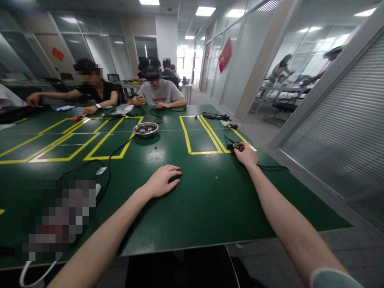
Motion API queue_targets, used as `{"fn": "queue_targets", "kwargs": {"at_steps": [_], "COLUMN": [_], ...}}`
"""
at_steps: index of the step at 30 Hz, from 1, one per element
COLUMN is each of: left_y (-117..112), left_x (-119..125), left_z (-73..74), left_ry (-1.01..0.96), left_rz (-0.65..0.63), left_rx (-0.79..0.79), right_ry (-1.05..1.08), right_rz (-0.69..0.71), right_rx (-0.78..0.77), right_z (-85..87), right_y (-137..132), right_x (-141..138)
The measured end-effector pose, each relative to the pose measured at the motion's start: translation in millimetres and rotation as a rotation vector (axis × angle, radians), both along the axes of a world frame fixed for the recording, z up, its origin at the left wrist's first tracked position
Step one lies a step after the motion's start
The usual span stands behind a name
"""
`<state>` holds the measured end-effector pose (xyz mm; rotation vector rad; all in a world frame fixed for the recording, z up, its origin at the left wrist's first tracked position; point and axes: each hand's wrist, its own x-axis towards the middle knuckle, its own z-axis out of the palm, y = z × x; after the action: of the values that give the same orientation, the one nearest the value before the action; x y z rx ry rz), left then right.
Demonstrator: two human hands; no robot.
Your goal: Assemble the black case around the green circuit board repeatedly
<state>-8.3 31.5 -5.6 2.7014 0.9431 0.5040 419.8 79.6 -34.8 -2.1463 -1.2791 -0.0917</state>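
Note:
My left hand (163,181) rests on the green table (198,212), palm down and holding nothing, its fingers stretched out to the right. Over at the table's right side, my right hand (247,154) has its fingers closed on a small black object with yellow parts (235,147). That object lies at the lower corner of a yellow tape outline (207,152), and my fingers partly hide it, so its kind is unclear. Just beyond my right hand is a black cable with a dark rounded end (234,127). Another stretch of black cable (273,166) runs out to the right.
A metal bowl (145,129) with small parts stands mid-table. Farther back lies a folded black tripod-like item (216,116). A pixelated bag-like thing (63,216) and black cables (109,160) occupy the left. Two people sit across the table, hands on it.

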Motion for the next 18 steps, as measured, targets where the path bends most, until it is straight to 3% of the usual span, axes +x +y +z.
{"fn": "queue_targets", "kwargs": {"at_steps": [3, 6, 9, 14, 16, 18], "left_y": [-2, -5, -8, -14, -16, -17], "left_x": [1, 2, 4, 3, 3, 4], "left_z": [0.0, -1.5, 0.3, 15.4, 19.7, 20.3], "left_ry": [-0.004, -0.01, -0.085, -0.2, -0.155, -0.109], "left_rz": [0.004, 0.014, 0.04, -0.038, -0.043, -0.051], "left_rx": [-0.007, -0.013, 0.013, 0.077, 0.028, 0.001], "right_ry": [0.059, 0.098, 0.134, 0.281, 0.318, 0.353], "right_rz": [0.036, 0.228, 0.551, 1.308, 1.436, 1.438], "right_rx": [-0.037, -0.058, -0.057, -0.138, -0.184, -0.195], "right_z": [7.0, 12.0, 15.1, 28.7, 35.2, 38.6], "right_y": [-2, -8, -25, -67, -79, -84], "right_x": [-18, -55, -109, -181, -188, -186]}}
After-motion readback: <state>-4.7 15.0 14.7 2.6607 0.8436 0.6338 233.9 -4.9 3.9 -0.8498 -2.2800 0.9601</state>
